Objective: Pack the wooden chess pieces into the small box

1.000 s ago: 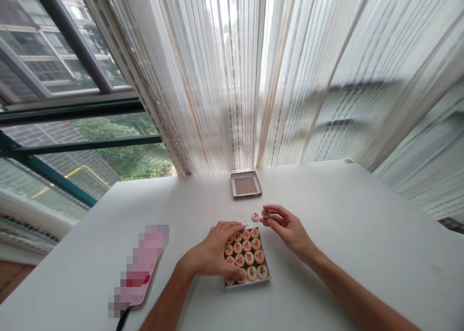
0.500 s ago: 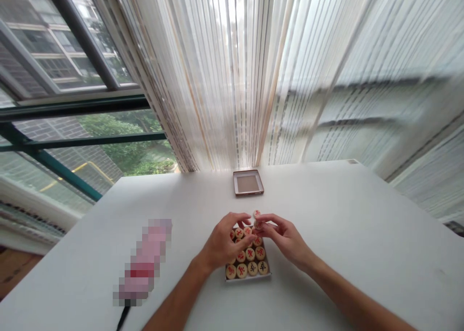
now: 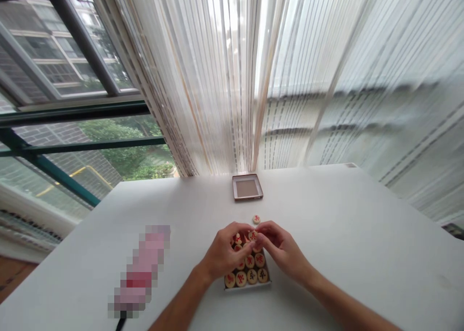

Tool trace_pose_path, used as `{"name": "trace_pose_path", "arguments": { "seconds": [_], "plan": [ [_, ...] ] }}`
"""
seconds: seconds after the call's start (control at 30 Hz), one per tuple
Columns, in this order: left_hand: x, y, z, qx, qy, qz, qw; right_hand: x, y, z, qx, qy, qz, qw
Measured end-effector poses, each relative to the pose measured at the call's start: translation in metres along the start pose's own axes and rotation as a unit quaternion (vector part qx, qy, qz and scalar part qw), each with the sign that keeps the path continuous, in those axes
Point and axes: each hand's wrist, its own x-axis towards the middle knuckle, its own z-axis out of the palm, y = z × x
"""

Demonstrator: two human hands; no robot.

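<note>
A Chinese chess piece (image 3: 253, 236) with a red character is tilted toward me above the far end of the box (image 3: 247, 288). The fingertips of my right hand (image 3: 284, 249) pinch it from the right. From the left, the curved thumb and index finger of my left hand (image 3: 230, 253) reach its edge and close on it too. Below, the shallow box holds rows of round wooden pieces (image 3: 250, 261), most with red characters and a couple in the near row with black ones. My left hand covers part of the rows. One loose red piece (image 3: 256, 219) lies just past my fingers.
The open box lid (image 3: 247, 187) lies near the table's far edge, before the striped curtain (image 3: 232, 104). On the left of the white table (image 3: 326, 200) is a blurred-out pink object (image 3: 141, 268) with a black cord. A window (image 3: 72, 128) stands at far left.
My right hand has brought its piece left and toward me, between the fingers of my left hand. The loose piece beyond is now uncovered. The view has shifted slightly.
</note>
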Motion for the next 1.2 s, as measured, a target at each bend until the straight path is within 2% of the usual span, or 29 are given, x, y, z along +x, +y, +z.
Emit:
{"name": "trace_pose_path", "arguments": {
  "seconds": [0.13,0.3,0.37,0.53,0.67,0.83,0.97,1.2],
  "plan": [
    [-0.001,-0.004,0.001,0.003,0.010,-0.003,1.000,-0.001,0.006,-0.004,-0.077,0.008,-0.034,0.996],
    [0.001,-0.015,0.001,-0.010,0.028,-0.038,0.999,0.005,0.011,-0.016,-0.192,0.048,-0.112,0.974],
    [0.006,-0.021,-0.001,-0.032,0.044,-0.058,0.997,0.011,0.013,-0.020,-0.187,0.066,-0.100,0.975],
    [0.027,-0.032,-0.009,-0.069,0.060,-0.042,0.995,0.028,0.024,-0.025,-0.174,0.135,-0.040,0.975],
    [0.038,-0.041,-0.010,-0.103,0.060,-0.060,0.991,0.043,0.030,-0.026,-0.197,0.139,-0.037,0.970],
    [0.039,-0.060,-0.009,-0.181,0.064,-0.091,0.977,0.062,0.031,-0.027,-0.219,0.170,-0.044,0.960],
    [0.038,-0.068,-0.009,-0.207,0.078,-0.094,0.971,0.065,0.031,-0.022,-0.223,0.167,-0.060,0.959],
    [0.031,-0.060,-0.002,-0.225,0.054,-0.096,0.968,0.051,0.027,-0.019,-0.227,0.128,-0.093,0.961]
  ]
}}
